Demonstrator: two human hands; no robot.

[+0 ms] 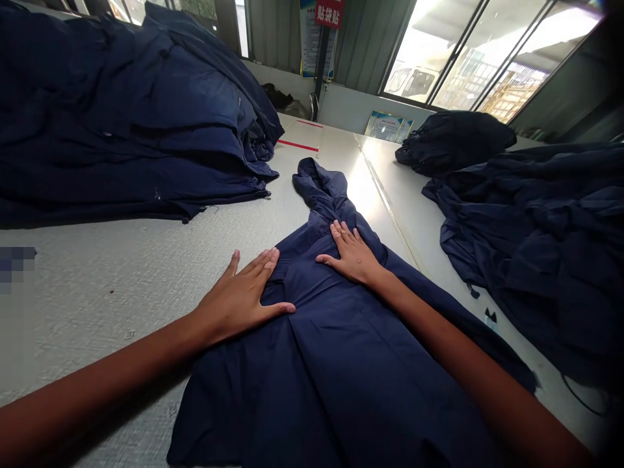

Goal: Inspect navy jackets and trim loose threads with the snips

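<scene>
A navy blue garment (336,364) lies spread on the grey table (121,279) in front of me, its far end bunched and twisted towards the back. My left hand (244,296) lies flat with fingers stretched out on the garment's left edge, partly on the table. My right hand (351,253) rests flat, fingers together and extended, on the cloth near the bunched part. Neither hand grips anything.
A tall stack of folded navy garments (121,117) fills the back left of the table. A loose heap of navy garments (546,234) lies at the right, with a darker bundle (453,140) behind it. Windows and a red sign (329,12) stand beyond the table.
</scene>
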